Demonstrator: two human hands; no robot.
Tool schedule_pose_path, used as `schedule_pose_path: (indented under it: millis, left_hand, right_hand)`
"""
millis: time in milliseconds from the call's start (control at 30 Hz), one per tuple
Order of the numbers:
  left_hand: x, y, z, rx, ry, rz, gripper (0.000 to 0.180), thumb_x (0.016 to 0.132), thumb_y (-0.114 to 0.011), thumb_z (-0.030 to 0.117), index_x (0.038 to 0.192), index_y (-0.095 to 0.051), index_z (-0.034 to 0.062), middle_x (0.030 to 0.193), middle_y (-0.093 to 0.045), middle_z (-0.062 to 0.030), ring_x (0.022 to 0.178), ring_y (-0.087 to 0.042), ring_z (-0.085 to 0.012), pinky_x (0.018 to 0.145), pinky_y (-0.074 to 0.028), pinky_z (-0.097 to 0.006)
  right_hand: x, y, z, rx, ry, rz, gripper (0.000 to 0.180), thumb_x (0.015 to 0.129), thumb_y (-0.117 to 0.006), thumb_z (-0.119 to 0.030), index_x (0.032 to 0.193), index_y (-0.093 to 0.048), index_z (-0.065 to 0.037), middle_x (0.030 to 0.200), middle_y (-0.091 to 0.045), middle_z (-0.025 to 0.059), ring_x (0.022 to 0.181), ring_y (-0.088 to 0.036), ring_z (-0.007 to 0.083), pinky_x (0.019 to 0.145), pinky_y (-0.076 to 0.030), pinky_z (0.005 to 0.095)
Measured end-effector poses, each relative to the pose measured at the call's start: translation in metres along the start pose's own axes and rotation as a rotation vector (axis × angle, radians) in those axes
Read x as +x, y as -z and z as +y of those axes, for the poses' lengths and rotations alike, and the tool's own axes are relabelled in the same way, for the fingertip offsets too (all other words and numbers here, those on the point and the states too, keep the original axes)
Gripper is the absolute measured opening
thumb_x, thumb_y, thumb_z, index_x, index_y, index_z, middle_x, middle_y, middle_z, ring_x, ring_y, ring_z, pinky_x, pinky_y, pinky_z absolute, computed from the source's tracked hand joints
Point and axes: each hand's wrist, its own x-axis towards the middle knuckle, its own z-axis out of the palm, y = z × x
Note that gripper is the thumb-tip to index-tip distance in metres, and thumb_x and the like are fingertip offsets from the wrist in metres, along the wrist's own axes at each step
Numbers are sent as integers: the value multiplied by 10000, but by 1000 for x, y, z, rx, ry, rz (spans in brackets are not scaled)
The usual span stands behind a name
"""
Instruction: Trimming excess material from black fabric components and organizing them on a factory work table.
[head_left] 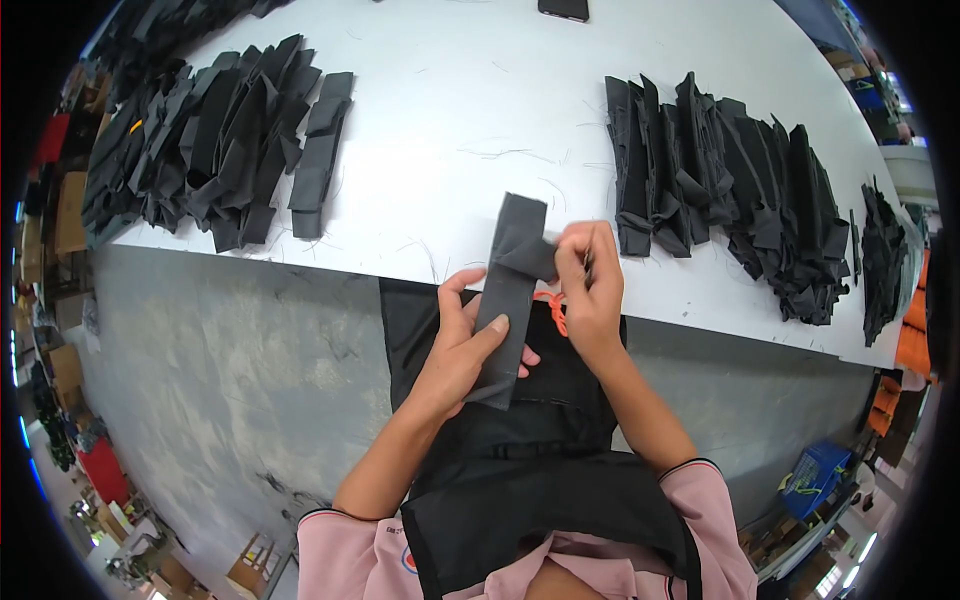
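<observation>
My left hand [460, 345] holds a long dark grey fabric strip [508, 300] by its lower half, thumb on top. Up at the strip's upper right, my right hand [588, 290] pinches a folded flap of it. Something small and orange [555, 312] shows under the right hand; I cannot tell what it is. The strip hangs over the front edge of the white table [450, 120], above my black apron [520, 470].
A row of folded black fabric pieces [225, 135] lies on the table's left, another row [730, 185] on the right, with a smaller pile [885, 260] beyond. A dark phone [563, 8] lies at the far edge. Grey floor [230, 370] below, boxes around.
</observation>
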Motion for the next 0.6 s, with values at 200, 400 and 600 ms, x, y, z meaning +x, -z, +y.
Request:
schedule_pose_path:
  millis: [200,400,600]
  left_hand:
    - [-4,9,-9,135,49,-102,285,873,-551,82,1109,-400,28,1190,-467,-185,998,-581,-284,827,-491,-374]
    - [8,-7,10,1201,-882,-82,182,757,-679,83,871,-562,4,1368,-366,-220,1317,-259,-414,1051,-250,-455]
    - [16,20,-4,533,-454,-28,169,813,-607,74,967,-599,6,1301,-493,-119,1354,-252,-294,1072,-214,-418]
  right_hand:
    - [2,-3,2,336,-455,25,163,911,-537,-152,798,-492,-43,692,-473,-19,582,-419,35,519,-379,206]
    - [13,-1,16,693,-977,-493,134,885,-554,-149,928,-567,-22,828,-557,21,737,-507,56,634,-422,197]
    - [-16,20,19,267,-496,-105,176,920,-493,-124,1007,-570,8,844,-547,11,733,-490,54,633,-422,206]
